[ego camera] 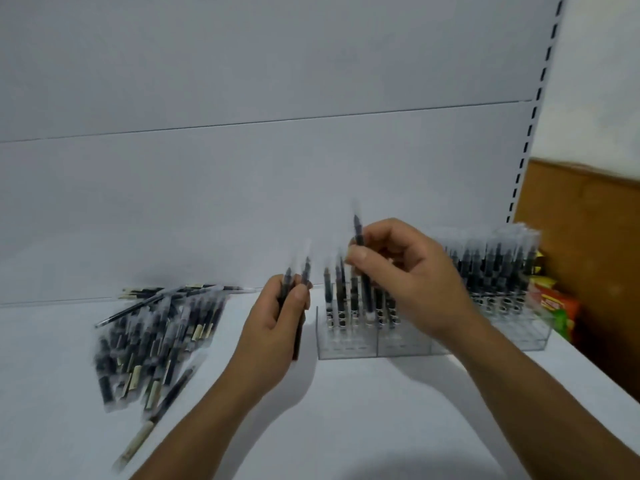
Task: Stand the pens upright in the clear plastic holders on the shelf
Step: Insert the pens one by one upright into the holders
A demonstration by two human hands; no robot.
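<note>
On the white shelf [346, 427] in front of me, my right hand [408, 271] pinches one dark pen in a clear sleeve [358, 230] between thumb and fingertips. It is upright over the partly filled clear plastic holder [346, 351], its lower end lost among the pens standing there. Just left of that holder, my left hand [273, 327] grips a small bunch of the same dark pens [298, 271], tips up. Further left, a loose pile of wrapped dark pens [156, 334] lies flat. Right of my wrist, a second clear plastic holder [533, 337] stands packed with pens, bright packets [557, 306] beside it.
</note>
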